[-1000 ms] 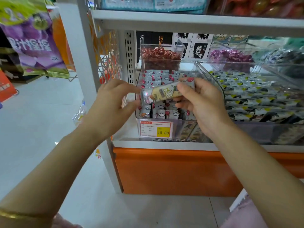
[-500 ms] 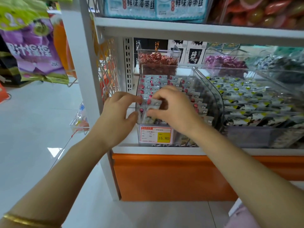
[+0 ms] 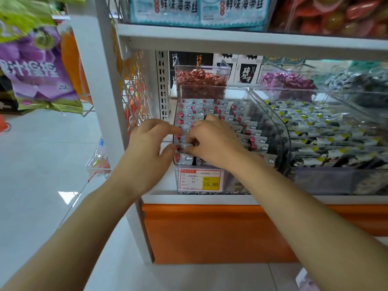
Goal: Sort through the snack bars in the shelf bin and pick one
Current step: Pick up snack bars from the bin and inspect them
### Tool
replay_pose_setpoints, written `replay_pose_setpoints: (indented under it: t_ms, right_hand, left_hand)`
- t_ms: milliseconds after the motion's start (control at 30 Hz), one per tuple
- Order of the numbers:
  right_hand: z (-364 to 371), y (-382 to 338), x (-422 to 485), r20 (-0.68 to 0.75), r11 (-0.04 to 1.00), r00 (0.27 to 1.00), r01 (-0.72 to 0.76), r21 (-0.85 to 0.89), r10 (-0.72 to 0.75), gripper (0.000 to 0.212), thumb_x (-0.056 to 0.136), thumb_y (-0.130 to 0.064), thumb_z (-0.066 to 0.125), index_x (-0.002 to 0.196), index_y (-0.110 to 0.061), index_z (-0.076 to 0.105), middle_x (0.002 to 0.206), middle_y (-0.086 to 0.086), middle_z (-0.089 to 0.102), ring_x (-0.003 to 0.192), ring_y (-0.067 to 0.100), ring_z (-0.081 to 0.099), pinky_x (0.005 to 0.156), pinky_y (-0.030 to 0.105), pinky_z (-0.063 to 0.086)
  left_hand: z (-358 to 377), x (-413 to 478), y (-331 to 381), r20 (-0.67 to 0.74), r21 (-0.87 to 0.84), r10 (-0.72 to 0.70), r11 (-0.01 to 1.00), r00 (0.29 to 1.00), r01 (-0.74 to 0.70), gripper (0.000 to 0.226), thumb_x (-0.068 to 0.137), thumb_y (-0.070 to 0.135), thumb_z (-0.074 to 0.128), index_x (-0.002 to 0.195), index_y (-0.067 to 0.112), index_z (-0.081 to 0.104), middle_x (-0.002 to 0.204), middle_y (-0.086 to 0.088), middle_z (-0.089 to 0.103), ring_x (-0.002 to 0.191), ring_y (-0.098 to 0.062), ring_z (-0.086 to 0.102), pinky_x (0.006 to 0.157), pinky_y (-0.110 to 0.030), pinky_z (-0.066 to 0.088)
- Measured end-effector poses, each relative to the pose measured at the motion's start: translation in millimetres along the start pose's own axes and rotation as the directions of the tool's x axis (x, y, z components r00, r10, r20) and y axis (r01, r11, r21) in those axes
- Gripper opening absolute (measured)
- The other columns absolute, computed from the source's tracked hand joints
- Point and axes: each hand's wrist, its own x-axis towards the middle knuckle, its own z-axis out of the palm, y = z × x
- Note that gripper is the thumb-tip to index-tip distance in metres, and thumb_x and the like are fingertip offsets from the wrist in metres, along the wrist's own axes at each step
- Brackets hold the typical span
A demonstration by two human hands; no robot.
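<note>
1. Head view, where things are: the clear bin (image 3: pixel 280 131) sits on the shelf (image 3: pixel 210 199) just above the middle of the view. The snack bars (image 3: pixel 247 131) fill it in overlapping rows that climb toward 12 o'clock. A price tag (image 3: pixel 200 180) hangs on the bin's front, at 6 o'clock from the hands.
2. Head view, hands: the right hand (image 3: pixel 212 143) is knuckles-up inside the bin, and its curled fingers seem clamped on the front bar (image 3: pixel 185 145) at the bin's 9 o'clock side. The left hand (image 3: pixel 151 148) is curled at the bin's left wall with thumb and forefinger apart. I cannot tell whether it pinches a bar end or only steadies the wall.
3. Head view, doing it well: I judge this to be the sorting step. Lift one bar by its end and let the neighbours settle. Keep the left hand bracing the wall so the bin does not slide.
4. Head view, looks: the bars are slim and silvery-white, each with a red dot and a small cloud mark. The wrappers are probably slippery.
</note>
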Motion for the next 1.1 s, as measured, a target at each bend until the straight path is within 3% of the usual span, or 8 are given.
replay_pose_setpoints:
  t_ms: [167,367,500,667,767,900,1000,1100]
  right_hand:
    - [1.1,1.6,4.3,-0.056,0.999,0.998,0.010,0.036,-0.008,0.015,0.086,-0.033,0.066,0.089,-0.019,0.071,0.092,-0.001,0.066,0.093,0.016,0.044,0.074,0.031,0.037]
    - [-20.3,6.2,-15.6,-0.301,0.786,0.907,-0.052,0.616,0.295,0.009,0.087,-0.018,0.065,0.081,-0.011,0.067,0.077,-0.007,0.064,0.071,0.006,0.059,0.068,0.017,0.047]
    - [-33.1,12.6,-37.0,-0.358,0.641,0.814,-0.023,0.767,0.457,0.013,0.088,-0.014,0.063,0.077,-0.021,0.062,0.079,0.000,0.067,0.066,0.011,0.063,0.062,0.025,0.053]
    - [-31.6,15.2,-65.2,-0.021,0.065,0.797,-0.023,0.998,0.604,0.013,0.088,-0.004,0.058,0.077,-0.008,0.062,0.073,0.005,0.069,0.060,0.010,0.065,0.055,0.020,0.053]
    - [-27.0,16.4,-76.7,0.128,-0.154,0.791,-0.043,0.987,0.599,0.013,0.088,-0.003,0.057,0.077,-0.006,0.063,0.069,0.004,0.071,0.060,0.012,0.066,0.055,0.019,0.053]
    - [-28.9,21.8,-86.7,0.180,-0.137,0.826,-0.126,0.983,0.534,0.011,0.076,-0.016,0.064,0.081,-0.006,0.067,0.069,0.005,0.071,0.061,0.014,0.067,0.053,0.021,0.053]
    - [-30.1,26.3,-90.5,0.197,-0.060,0.824,-0.195,0.979,0.531,0.017,0.068,-0.022,0.066,0.078,-0.009,0.069,0.064,0.004,0.067,0.054,0.011,0.062,0.048,0.019,0.050]
    - [-30.1,28.6,-91.6,0.278,-0.159,0.807,-0.228,0.961,0.520,0.011,0.069,-0.019,0.065,0.075,-0.011,0.068,0.058,0.002,0.063,0.046,0.008,0.055,0.042,0.018,0.046]
  left_hand:
    - [1.5,0.2,1.6,-0.003,0.005,0.002,1.000,1.000,-0.002,0.033,0.089,0.006,0.051,0.119,0.018,0.060,0.126,-0.003,0.049,0.121,-0.019,0.041,0.102,-0.039,0.038]
    - [0.6,-1.2,0.8,-0.044,-0.005,-0.024,1.000,0.999,0.023,0.038,0.089,0.009,0.052,0.125,0.021,0.055,0.129,-0.002,0.045,0.122,-0.022,0.041,0.100,-0.040,0.041]
    - [1.4,-6.2,4.4,-0.129,-0.023,-0.014,1.000,0.992,0.011,0.038,0.090,0.016,0.054,0.128,0.022,0.051,0.116,0.010,0.038,0.107,-0.011,0.046,0.078,-0.008,0.038]
    - [3.7,-14.4,18.5,-0.102,-0.144,-0.038,0.989,0.994,0.023,0.043,0.088,0.034,0.054,0.129,0.021,0.051,0.102,0.009,0.049,0.088,0.003,0.053,0.067,-0.002,0.041]
    - [5.6,-17.5,25.5,-0.001,-0.249,-0.063,0.967,0.998,0.060,0.031,0.090,0.031,0.052,0.119,0.022,0.060,0.090,0.006,0.061,0.075,0.008,0.054,0.060,-0.003,0.040]
    - [2.4,-18.2,27.2,0.094,-0.492,-0.173,0.848,0.980,0.196,0.019,0.090,0.025,0.053,0.103,0.022,0.066,0.087,-0.006,0.068,0.068,-0.002,0.062,0.053,-0.010,0.047]
    - [3.0,-18.6,25.8,0.173,-0.665,-0.281,0.674,0.944,0.323,0.019,0.087,0.025,0.056,0.098,0.014,0.068,0.089,-0.010,0.069,0.068,-0.009,0.066,0.053,-0.015,0.050]
    - [2.4,-17.7,24.6,0.269,-0.781,-0.356,0.464,0.895,0.419,0.028,0.073,0.031,0.060,0.090,0.010,0.067,0.069,0.001,0.066,0.058,-0.004,0.058,0.051,-0.014,0.049]
